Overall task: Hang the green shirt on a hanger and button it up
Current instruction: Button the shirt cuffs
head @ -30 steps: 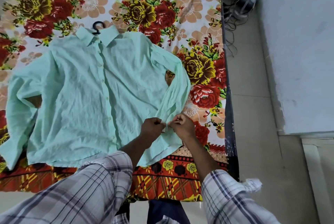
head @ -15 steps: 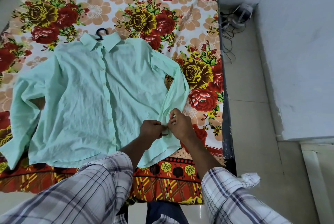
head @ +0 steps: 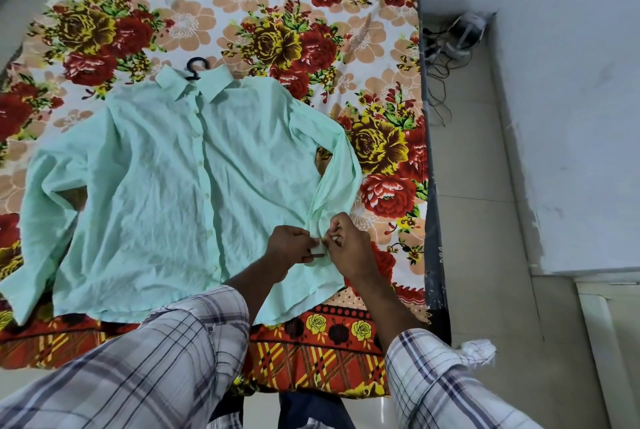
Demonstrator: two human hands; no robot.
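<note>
Over the near corner of the green shirt (head: 156, 186), the left hand (head: 289, 247) and right hand (head: 349, 250) pinch its cuff (head: 318, 248).

Left grip (head: 290, 247) just beside right grip (head: 349, 249)

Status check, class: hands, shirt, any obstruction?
Left hand and right hand pinch the cuff. Green shirt flat on bedsheet, hanger hook at collar. Nothing in the way.

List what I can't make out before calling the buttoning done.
Head view: whether the cuff is buttoned; the left hand and right hand pinching it cover it.
Head view: the hanger beyond its hook; the green shirt covers it.
Head view: the placket's bottom end; the plaid sleeve hides it.
</note>
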